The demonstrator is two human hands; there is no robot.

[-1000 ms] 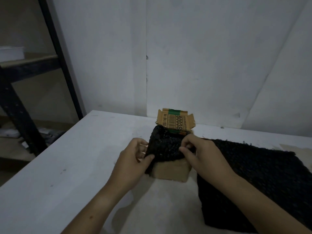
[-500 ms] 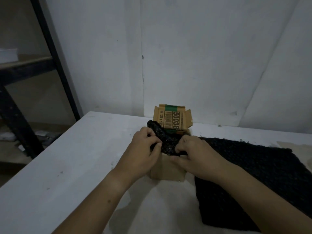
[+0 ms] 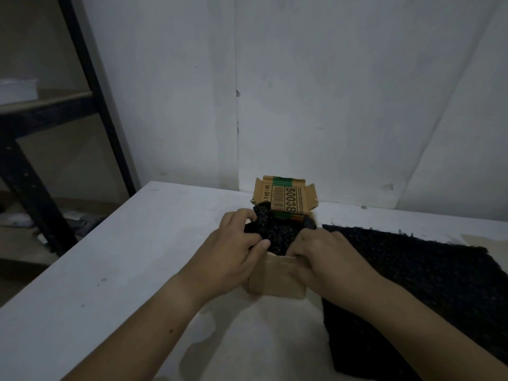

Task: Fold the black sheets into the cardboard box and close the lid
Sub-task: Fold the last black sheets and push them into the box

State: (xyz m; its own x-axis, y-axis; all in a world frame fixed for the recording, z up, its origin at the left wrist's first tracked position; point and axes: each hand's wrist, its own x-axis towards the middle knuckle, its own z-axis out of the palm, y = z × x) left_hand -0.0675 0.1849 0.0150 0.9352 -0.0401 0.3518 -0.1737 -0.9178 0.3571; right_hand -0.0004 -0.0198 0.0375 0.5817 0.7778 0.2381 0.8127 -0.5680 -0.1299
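Observation:
A small cardboard box stands on the white table, its printed lid upright at the back. A crumpled black sheet fills the box's open top, one corner sticking up by the lid. My left hand pinches the sheet at the box's left rim. My right hand presses on the sheet at the right rim, fingers bent over the front wall. More black sheets lie flat on the table to the right of the box.
The white table ends at a white wall behind the box. A dark metal shelving rack stands to the left beyond the table's edge, with clutter on the floor below it.
The black sheet has gone from draping over the box's front to sitting bunched inside the top. Both hands have closed in on the rim.

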